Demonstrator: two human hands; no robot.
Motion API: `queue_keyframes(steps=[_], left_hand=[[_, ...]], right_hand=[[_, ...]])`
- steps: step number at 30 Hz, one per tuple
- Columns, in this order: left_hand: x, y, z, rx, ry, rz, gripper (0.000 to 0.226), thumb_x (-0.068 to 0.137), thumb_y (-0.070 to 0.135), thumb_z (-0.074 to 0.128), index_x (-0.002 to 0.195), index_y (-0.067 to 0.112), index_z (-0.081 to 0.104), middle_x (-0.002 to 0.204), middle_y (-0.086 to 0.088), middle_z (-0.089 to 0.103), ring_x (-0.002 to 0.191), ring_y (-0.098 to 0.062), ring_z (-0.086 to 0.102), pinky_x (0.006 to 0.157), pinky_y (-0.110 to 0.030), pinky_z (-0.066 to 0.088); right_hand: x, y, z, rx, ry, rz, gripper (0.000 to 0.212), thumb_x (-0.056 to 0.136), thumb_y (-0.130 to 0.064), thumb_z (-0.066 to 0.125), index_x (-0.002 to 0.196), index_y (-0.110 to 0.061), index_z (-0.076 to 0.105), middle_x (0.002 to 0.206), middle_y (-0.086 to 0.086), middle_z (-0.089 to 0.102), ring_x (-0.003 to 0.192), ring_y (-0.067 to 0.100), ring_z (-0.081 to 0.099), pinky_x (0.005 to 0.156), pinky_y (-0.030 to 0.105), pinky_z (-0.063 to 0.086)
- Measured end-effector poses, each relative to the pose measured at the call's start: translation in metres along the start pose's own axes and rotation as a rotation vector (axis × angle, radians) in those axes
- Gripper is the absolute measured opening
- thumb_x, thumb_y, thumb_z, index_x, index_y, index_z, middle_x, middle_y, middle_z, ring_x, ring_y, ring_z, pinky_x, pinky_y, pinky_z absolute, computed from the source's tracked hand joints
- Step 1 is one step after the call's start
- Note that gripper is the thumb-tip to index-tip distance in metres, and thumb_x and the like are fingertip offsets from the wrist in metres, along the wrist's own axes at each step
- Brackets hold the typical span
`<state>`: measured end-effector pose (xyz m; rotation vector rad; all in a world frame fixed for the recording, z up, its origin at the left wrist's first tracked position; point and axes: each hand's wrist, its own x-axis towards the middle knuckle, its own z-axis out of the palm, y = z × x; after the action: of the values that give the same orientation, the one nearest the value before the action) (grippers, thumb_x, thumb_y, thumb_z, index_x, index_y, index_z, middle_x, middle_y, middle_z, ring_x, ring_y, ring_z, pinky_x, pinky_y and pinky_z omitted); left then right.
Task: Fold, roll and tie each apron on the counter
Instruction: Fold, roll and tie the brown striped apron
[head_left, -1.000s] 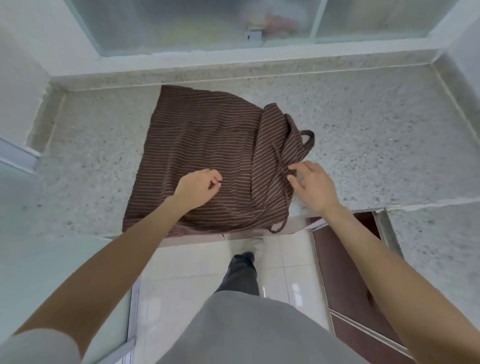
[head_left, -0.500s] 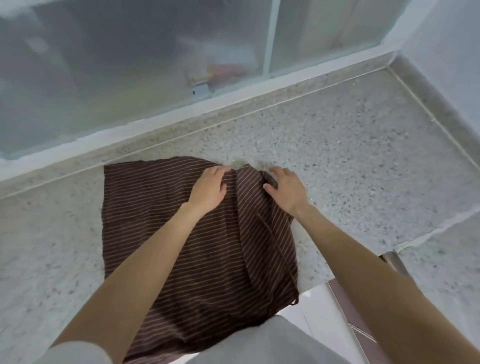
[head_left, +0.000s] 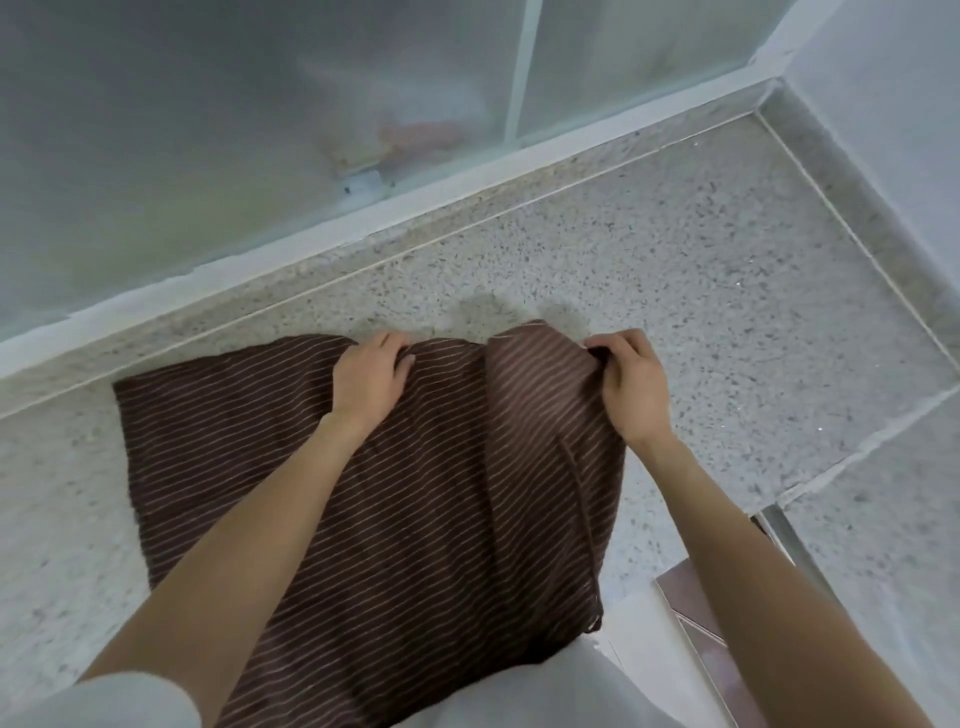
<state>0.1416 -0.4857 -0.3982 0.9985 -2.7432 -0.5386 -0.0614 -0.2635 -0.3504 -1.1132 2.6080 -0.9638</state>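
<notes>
**Both hands at the far edge of the apron, fold under way**

The step in hand looks like the fold. The left hand (head_left: 370, 375) lies on the far hem of the apron (head_left: 363, 493) with its fingers (head_left: 397, 347) curled over the edge and gripping the cloth. The right hand (head_left: 631, 384) pinches the raised far corner of an already doubled panel on the right side, fingers clenched on the fabric there.

The next move, as I judge it, calls for keeping the two grips level so the far edge travels evenly, either drawn toward the body or smoothed flat, without letting the doubled panel slip open.

The apron is dark brown with thin pale stripes. It lies spread on the speckled stone tabletop (head_left: 701, 291), its near edge reaching the tabletop's front and passing out of sight under the person's clothing. The right-hand panel sits on top, stripes running at a steeper slant. A thin brown strap (head_left: 579, 493) lies along it; where its lower end finishes is hard to tell. A frosted window (head_left: 260, 130) stands behind.
</notes>
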Motion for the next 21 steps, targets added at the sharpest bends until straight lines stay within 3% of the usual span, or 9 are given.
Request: queue_keyframes(steps=[2,5,8,10,13,15,17,19,21], left_hand=[[-0.003,-0.009,0.0,0.01,-0.037,-0.039,0.019,0.092,0.023,0.054,0.106,0.012,0.062,0.101,-0.006,0.063,0.079,-0.026,0.061,0.066,-0.032,0.043],[-0.004,-0.011,0.003,-0.049,-0.158,0.071,0.022,0.09,0.031,0.053,0.103,0.015,0.062,0.103,-0.002,0.061,0.09,-0.022,0.058,0.08,-0.036,0.043],[0.001,0.002,0.001,-0.162,-0.258,0.111,0.043,0.095,0.047,0.035,0.088,0.018,0.066,0.094,0.002,0.065,0.086,-0.016,0.059,0.079,-0.035,0.046],[0.004,0.01,-0.003,-0.209,-0.324,0.07,0.041,0.097,0.044,0.035,0.083,0.02,0.065,0.088,0.002,0.067,0.08,-0.016,0.061,0.072,-0.033,0.046],[0.004,0.015,-0.002,-0.2,-0.414,0.061,0.017,0.093,0.029,0.053,0.107,0.02,0.059,0.101,0.005,0.068,0.09,-0.013,0.062,0.077,-0.032,0.049],[-0.001,0.016,0.001,-0.169,-0.486,0.076,0.033,0.086,0.026,0.063,0.118,0.023,0.053,0.111,0.005,0.065,0.102,-0.014,0.059,0.085,-0.032,0.046],[-0.01,0.012,0.006,0.004,-0.454,0.127,0.049,0.082,0.034,0.067,0.126,0.025,0.048,0.125,0.003,0.055,0.117,-0.018,0.049,0.096,-0.034,0.037],[-0.016,0.003,0.007,0.2,-0.419,0.087,0.06,0.079,0.051,0.063,0.131,0.028,0.044,0.135,0.002,0.046,0.127,-0.021,0.038,0.107,-0.043,0.023],[-0.017,-0.008,0.005,0.28,-0.406,-0.019,0.064,0.081,0.065,0.051,0.131,0.027,0.044,0.139,0.001,0.043,0.129,-0.024,0.037,0.109,-0.052,0.012]], right_hand=[[-0.01,0.021,-0.009,-0.207,-0.051,0.087,0.035,0.084,0.009,0.044,0.107,-0.006,0.066,0.106,0.013,0.057,0.09,0.024,0.053,0.074,0.031,0.045],[-0.024,0.037,-0.012,-0.441,-0.136,0.118,0.037,0.077,0.009,0.049,0.108,-0.005,0.066,0.112,0.016,0.057,0.101,0.036,0.048,0.086,0.043,0.043],[-0.017,0.02,-0.004,-0.356,-0.02,-0.011,0.039,0.074,0.008,0.051,0.109,-0.004,0.064,0.111,0.016,0.058,0.103,0.035,0.05,0.09,0.044,0.043],[-0.002,0.0,0.006,-0.274,-0.026,-0.085,0.033,0.081,0.003,0.051,0.112,-0.003,0.063,0.113,0.015,0.059,0.105,0.032,0.051,0.092,0.042,0.044],[0.019,-0.026,0.034,-0.207,-0.303,-0.22,0.035,0.089,-0.011,0.056,0.123,-0.008,0.057,0.123,0.013,0.056,0.115,0.031,0.049,0.098,0.045,0.041],[0.024,-0.038,0.054,-0.287,-0.559,-0.302,0.048,0.091,-0.024,0.056,0.136,-0.013,0.045,0.135,0.01,0.049,0.127,0.029,0.041,0.108,0.043,0.03],[0.023,-0.043,0.074,-0.356,-0.705,-0.305,0.052,0.093,-0.032,0.054,0.141,-0.019,0.038,0.138,0.006,0.047,0.131,0.025,0.037,0.112,0.037,0.02],[0.019,-0.043,0.086,-0.368,-0.745,-0.337,0.037,0.095,-0.031,0.05,0.131,-0.022,0.049,0.128,0.004,0.056,0.123,0.025,0.045,0.106,0.035,0.026],[0.011,-0.039,0.088,-0.383,-0.697,-0.453,0.019,0.093,-0.019,0.052,0.107,-0.021,0.064,0.107,0.003,0.064,0.105,0.026,0.053,0.092,0.035,0.036]])
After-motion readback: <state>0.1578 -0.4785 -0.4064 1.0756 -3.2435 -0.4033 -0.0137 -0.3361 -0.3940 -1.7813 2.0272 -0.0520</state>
